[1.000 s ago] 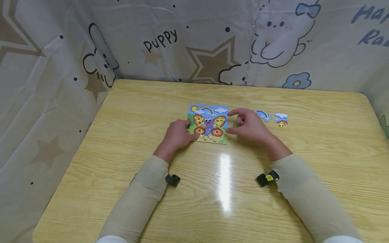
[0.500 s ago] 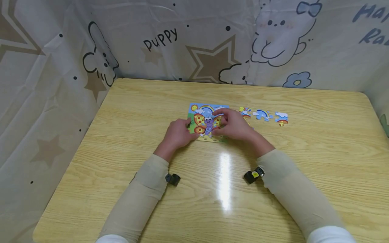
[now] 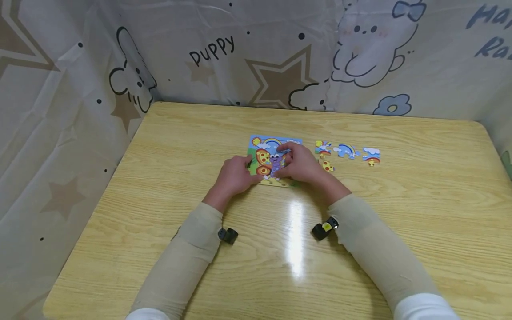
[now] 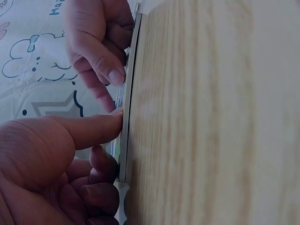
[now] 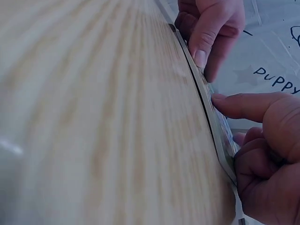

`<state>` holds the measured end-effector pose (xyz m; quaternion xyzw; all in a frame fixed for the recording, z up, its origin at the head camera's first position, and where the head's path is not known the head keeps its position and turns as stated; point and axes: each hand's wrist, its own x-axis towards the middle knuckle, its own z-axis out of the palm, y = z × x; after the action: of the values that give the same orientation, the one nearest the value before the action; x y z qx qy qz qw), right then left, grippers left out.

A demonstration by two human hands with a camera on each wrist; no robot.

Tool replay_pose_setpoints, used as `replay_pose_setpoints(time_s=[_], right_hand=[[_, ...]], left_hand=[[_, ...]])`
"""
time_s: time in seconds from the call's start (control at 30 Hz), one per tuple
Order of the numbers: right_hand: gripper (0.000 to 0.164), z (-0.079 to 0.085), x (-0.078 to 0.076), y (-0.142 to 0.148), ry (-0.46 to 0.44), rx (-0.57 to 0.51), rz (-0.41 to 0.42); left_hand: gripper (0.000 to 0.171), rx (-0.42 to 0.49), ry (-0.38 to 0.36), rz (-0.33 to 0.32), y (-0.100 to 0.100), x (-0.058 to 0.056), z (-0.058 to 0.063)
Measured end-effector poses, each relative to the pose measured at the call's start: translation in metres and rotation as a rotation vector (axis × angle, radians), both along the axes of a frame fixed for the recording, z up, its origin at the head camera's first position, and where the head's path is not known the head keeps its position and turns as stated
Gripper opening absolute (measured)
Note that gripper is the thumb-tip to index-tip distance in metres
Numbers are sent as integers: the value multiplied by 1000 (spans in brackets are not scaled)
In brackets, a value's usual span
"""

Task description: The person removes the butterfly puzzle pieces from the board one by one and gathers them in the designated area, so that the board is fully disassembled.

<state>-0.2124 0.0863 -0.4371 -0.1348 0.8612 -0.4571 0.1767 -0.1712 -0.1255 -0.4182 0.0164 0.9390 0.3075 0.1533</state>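
A square butterfly puzzle (image 3: 262, 157) lies flat at the middle back of the table, its edge (image 4: 126, 112) seen side-on in the left wrist view. My left hand (image 3: 236, 176) holds its left side, thumb on the near edge and the other fingers curled at the side. Over the right half is my right hand (image 3: 302, 163), index finger and thumb spread and touching the picture, the other fingers folded in. The right wrist view has this hand (image 5: 274, 140) close at the near edge. Much of the butterfly's right wing is hidden under it.
Loose jigsaw pieces lie right of the puzzle: a sun piece (image 3: 323, 147), a rainbow piece (image 3: 346, 151), a cloud piece (image 3: 371, 154) and a spotted wing piece (image 3: 328, 166). A printed cloth (image 3: 276, 75) hangs behind the wooden table (image 3: 192, 133).
My right hand has moved left from the puzzle's right edge onto its face, uncovering loose pieces behind it. My left hand has stayed at the left side.
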Motion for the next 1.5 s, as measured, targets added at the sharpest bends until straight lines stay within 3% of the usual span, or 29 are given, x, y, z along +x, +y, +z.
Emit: replay_pose_setpoints(time_s=[0.57, 0.97, 1.3, 1.5], right_hand=[[69, 4, 0, -6, -71, -41, 6], [67, 1, -2, -3, -185, -159, -23], [56, -2, -3, -4, -214, -131, -59], [49, -1, -3, -7, -170, -80, -97]], left_hand=[[75, 6, 0, 3, 0, 1, 0], [76, -4, 7, 1, -1, 0, 0], [77, -1, -2, -3, 0, 0, -1], [76, 3, 4, 0, 0, 0, 0]])
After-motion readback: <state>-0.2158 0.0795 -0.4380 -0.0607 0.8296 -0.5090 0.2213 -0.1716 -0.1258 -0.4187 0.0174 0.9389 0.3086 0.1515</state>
